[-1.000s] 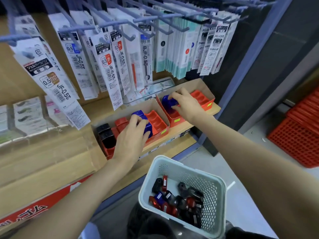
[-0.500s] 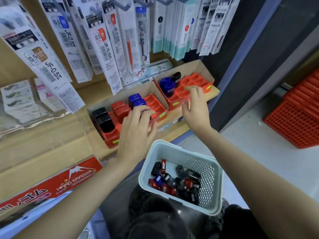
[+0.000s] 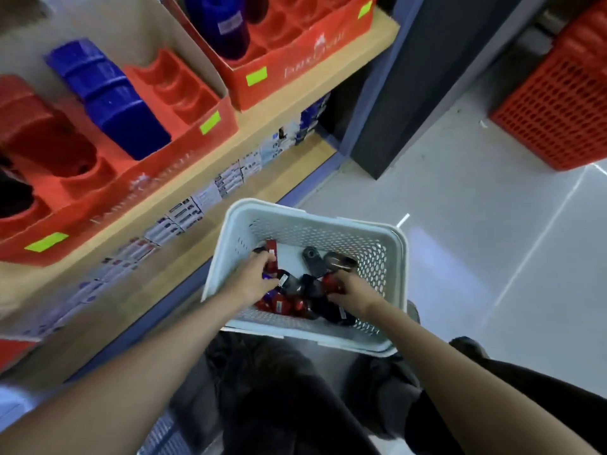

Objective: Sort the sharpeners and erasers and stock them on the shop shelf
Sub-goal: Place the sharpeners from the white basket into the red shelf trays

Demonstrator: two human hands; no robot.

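Note:
A white perforated basket (image 3: 315, 221) sits low in the middle and holds several red, black and blue sharpeners (image 3: 315, 257). Both my hands are inside it. My left hand (image 3: 253, 282) curls its fingers round a red sharpener (image 3: 272, 256) at the basket's left side. My right hand (image 3: 356, 290) dips curled fingers into the pile at the right, and its grip is hidden. On the shelf above left, a red display tray (image 3: 147, 178) holds blue sharpeners (image 3: 108, 100), red sharpeners (image 3: 42, 133) and a black one. A second red tray (image 3: 295, 70) holds a blue sharpener (image 3: 223, 24).
The wooden shelf edge (image 3: 328, 77) juts out above the basket. A lower shelf carries a row of small packs (image 3: 203, 198). A dark pillar (image 3: 394, 93) and a red plastic crate (image 3: 558, 110) stand to the right on the pale floor. My dark-clad knees are below the basket.
Both hands have left the shelf trays and dropped into the basket. My view has tilted down, so the hanging refill packs are out of sight.

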